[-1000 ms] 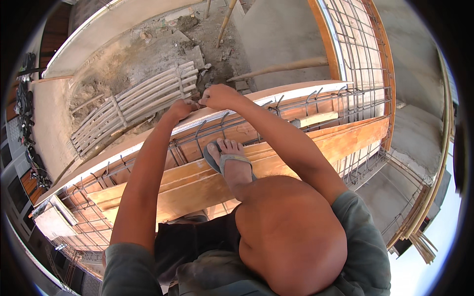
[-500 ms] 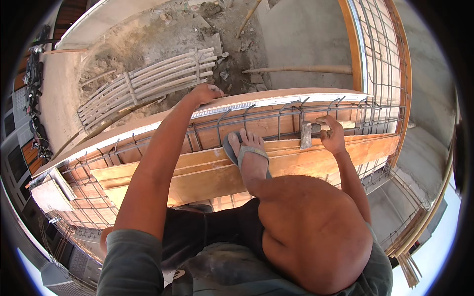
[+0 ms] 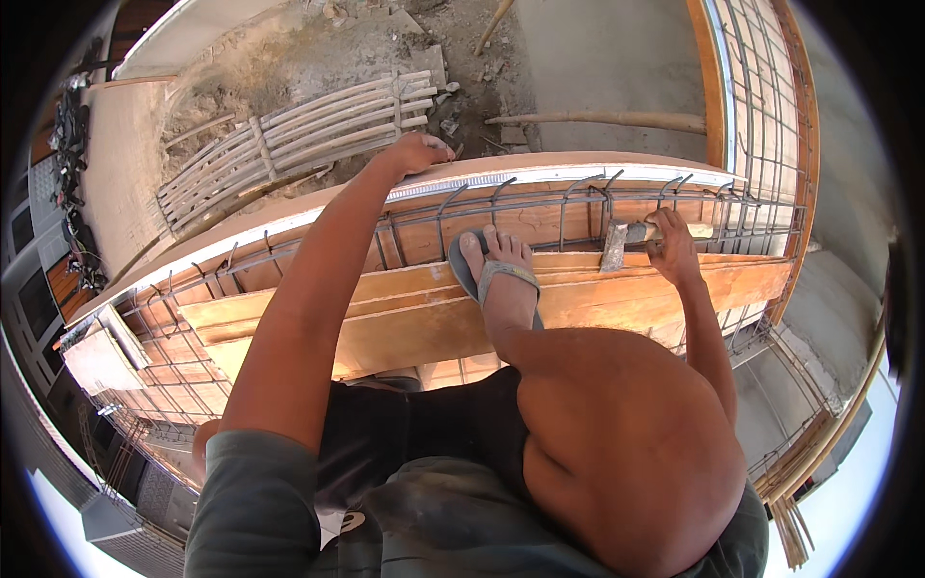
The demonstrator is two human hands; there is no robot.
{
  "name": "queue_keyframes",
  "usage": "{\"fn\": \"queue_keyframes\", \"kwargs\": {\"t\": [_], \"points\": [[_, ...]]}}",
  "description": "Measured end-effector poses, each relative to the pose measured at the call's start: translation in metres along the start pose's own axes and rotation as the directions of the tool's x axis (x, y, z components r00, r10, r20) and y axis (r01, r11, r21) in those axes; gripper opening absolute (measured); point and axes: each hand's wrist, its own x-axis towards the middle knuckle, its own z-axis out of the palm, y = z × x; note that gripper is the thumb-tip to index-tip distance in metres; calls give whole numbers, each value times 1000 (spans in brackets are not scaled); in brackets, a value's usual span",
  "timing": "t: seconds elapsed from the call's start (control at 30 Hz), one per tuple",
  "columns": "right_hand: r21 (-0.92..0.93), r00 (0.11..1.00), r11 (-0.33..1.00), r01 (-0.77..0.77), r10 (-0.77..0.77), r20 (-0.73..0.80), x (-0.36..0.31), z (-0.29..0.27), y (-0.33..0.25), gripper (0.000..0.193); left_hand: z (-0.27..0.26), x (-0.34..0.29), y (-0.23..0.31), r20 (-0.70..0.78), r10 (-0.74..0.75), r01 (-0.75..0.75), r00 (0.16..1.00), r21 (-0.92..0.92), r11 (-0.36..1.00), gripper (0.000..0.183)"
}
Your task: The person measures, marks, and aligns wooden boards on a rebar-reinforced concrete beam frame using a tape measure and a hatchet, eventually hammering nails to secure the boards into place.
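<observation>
My left hand (image 3: pixel 421 152) is closed at the far edge of an upright plywood panel (image 3: pixel 568 162), fingertips bunched on its outer side; whatever they pinch is too small to make out. My right hand (image 3: pixel 674 248) wraps round the wooden handle of a hammer (image 3: pixel 614 248). The worn metal head lies to the left of that hand, across the edge of loose plywood strips (image 3: pixel 424 332) and close to the steel bars (image 3: pixel 562 222) in the trough. My sandalled foot (image 3: pixel 506 270) stands on the strips between the two hands.
Bent bar ends stick up along the panel's metal-edged rim (image 3: pixel 405 191). Beyond and below lie a bamboo rack (image 3: pixel 299 140), dirt rubble and a pole (image 3: pixel 607 119). A bar mesh (image 3: pixel 761 96) runs away at right; more mesh (image 3: pixel 178 385) shows at lower left.
My view has shifted slightly, so the scene sits farther right and higher. The right hand's fingers have closed more fully round the hammer handle. The left hand stays at the panel edge.
</observation>
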Motion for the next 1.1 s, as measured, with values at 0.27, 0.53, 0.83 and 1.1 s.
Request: {"fn": "queue_keyframes", "kwargs": {"t": [0.27,0.53,0.83,1.1], "points": [[171,964,985,21,26,-263,-20,59,80,69,-1,22,-35,-195,52,9,979,302,953,31],[111,883,911,-397,412,-225,-3,25,71,59,68,127,-73,49,264,-264,963,360,895,32],[203,901,928,-313,358,-244,28,-2,31,45,66,106,-17,-27,-8,15,1000,278,960,43],[509,893,735,-447,334,301,97,-52,-110,34,20,34,-72,17,145,-134,989,501,855,36]]}}
